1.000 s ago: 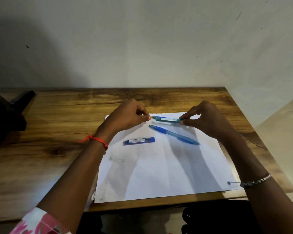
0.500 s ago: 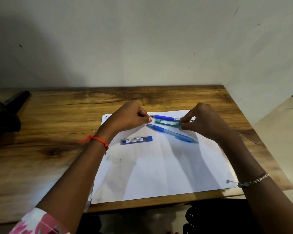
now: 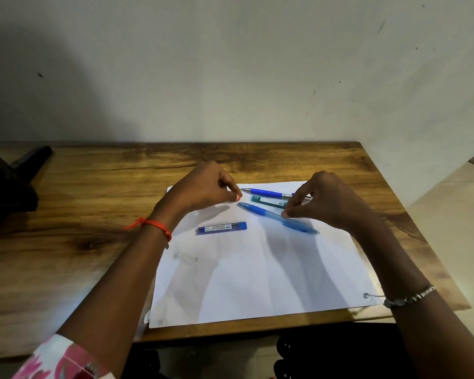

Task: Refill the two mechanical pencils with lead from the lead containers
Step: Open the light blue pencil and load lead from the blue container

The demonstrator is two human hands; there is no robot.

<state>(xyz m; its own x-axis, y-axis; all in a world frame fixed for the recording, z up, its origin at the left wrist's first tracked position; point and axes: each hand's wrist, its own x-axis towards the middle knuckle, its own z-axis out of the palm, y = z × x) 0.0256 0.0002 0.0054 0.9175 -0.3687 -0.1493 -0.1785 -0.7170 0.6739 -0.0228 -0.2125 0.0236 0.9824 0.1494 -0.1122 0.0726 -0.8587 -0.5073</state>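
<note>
L hand (image 3: 203,187) fingertips pinched together, contents too small to tell. R hand (image 3: 329,201) pinched above light-blue pencil (image 3: 278,216), contact unclear. Dark-blue pencil (image 3: 268,193) at 12, rear end hidden behind R hand; green lead case (image 3: 268,201) between pencils; blue lead case (image 3: 222,228) at 8, on paper (image 3: 257,283).

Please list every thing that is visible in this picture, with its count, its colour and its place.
wooden table: 1, brown, against the pale wall.
white paper sheet: 1, white, on the table's near right part.
dark blue mechanical pencil: 1, on the paper's far edge.
light blue mechanical pencil: 1, lies diagonally on the paper.
green lead container: 1, between the two pencils.
blue lead container: 1, on the paper, near the left wrist.
dark object: 1, black, at the table's left edge; cannot tell what it is.
left hand: fingers pinched, orange thread on wrist.
right hand: fingertips at the green lead container, silver bracelet.
</note>
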